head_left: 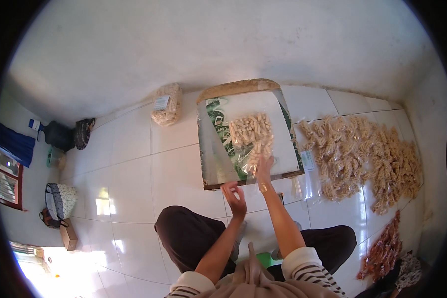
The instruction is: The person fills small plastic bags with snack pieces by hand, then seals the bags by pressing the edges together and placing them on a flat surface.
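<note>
A clear plastic bag (243, 161) lies on the low table (213, 166) in front of me, around the near part of a pile of pale stick-shaped snacks (252, 129). My right hand (264, 171) reaches over the table's near edge to the bag's near end, its fingers stretched toward the snacks; whether they are inside the bag I cannot tell. Just left of it, my left hand (234, 197) hovers by the table's front edge, fingers loosely bent and apart, with nothing seen in it.
Many filled clear bags of snacks (362, 159) spread over the tiles at right. Reddish packets (382, 248) lie nearer me. One large filled bag (167, 104) stands left of the table by the wall. A patterned bag (60, 200) and a cardboard box (68, 234) are far left.
</note>
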A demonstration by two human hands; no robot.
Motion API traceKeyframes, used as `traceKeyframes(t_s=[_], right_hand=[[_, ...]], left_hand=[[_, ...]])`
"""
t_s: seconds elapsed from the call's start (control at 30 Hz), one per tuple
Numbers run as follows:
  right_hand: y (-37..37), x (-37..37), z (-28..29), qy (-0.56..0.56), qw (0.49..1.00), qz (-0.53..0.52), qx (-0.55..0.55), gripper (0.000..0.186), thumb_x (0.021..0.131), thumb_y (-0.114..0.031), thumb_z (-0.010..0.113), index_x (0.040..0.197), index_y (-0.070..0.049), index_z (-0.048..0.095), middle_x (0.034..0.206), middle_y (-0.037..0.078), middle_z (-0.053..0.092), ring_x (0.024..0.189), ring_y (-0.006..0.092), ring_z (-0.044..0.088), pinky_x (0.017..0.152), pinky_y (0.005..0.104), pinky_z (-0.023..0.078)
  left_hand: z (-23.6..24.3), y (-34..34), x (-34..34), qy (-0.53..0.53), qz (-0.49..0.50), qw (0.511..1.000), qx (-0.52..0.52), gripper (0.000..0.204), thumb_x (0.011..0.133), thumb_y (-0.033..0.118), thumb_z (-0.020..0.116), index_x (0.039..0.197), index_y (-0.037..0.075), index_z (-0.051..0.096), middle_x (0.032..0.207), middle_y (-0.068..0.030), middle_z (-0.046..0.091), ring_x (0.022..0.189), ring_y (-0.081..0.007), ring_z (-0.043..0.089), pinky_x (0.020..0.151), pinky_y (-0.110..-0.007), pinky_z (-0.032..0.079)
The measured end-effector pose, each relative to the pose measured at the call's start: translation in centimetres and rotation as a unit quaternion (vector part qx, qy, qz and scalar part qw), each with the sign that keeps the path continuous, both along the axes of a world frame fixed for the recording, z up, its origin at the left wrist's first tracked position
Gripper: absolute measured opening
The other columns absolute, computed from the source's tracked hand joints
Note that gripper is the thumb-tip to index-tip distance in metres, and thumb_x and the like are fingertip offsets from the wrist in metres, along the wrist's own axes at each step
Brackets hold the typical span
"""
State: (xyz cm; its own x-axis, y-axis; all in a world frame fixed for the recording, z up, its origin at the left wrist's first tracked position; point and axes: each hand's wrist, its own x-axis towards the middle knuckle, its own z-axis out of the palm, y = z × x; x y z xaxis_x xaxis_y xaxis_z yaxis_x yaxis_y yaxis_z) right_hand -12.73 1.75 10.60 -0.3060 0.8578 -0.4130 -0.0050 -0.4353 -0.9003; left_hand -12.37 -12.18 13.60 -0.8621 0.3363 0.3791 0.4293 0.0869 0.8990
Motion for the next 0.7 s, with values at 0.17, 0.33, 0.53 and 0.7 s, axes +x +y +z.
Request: traceKeyframes(t_s=[0.17,0.33,0.53,0.7], right_hand=[[-2.6,0.9,1.8,0.161,0.984,0.072,0.016,0.081,0.085,-0.007,0.052,0.141,-0.012,-0.006,0.132,0.019,0.029,0.101,0.0244,0.054,0.081,0.0377,0.05],[-2.7,1.3,2.2,0.048,0.982,0.1,0.151,0.077,0.082,0.0,0.054,0.138,-0.006,0.002,0.119,0.022,0.043,0.087,0.0232,0.062,0.073,0.0335,0.053],[-1.9,-0.4,2.2,-0.011,0.992,0.058,0.11,0.074,0.083,-0.007,0.056,0.138,-0.002,0.006,0.106,0.02,0.056,0.089,0.0255,0.061,0.077,0.0319,0.05],[-2.0,-3.5,1.9,0.027,0.991,-0.004,0.133,0.083,0.079,-0.013,0.063,0.139,-0.001,0.005,0.112,0.022,0.054,0.094,0.0288,0.058,0.079,0.0337,0.047]], left_hand=[[-1.4,6.4,-8.1,-0.198,0.033,0.975,0.098,0.042,0.093,0.026,0.049,0.126,0.0,0.039,0.114,-0.0111,0.044,0.099,-0.0185,0.047,0.083,-0.032,0.041],[0.4,9.7,-11.7,-0.42,-0.087,0.902,0.044,0.064,0.089,0.03,0.056,0.136,0.001,0.026,0.13,-0.0144,0.039,0.114,-0.0228,0.044,0.092,-0.031,0.039],[1.4,10.3,-8.6,-0.42,-0.091,0.903,-0.028,0.091,0.073,0.026,0.074,0.138,0.002,0.015,0.129,-0.0175,0.04,0.112,-0.0238,0.047,0.088,-0.033,0.044],[-2.0,9.0,-7.6,-0.42,-0.079,0.904,-0.014,0.09,0.072,0.03,0.075,0.134,0.003,0.016,0.122,-0.017,0.045,0.1,-0.0234,0.055,0.084,-0.03,0.046]])
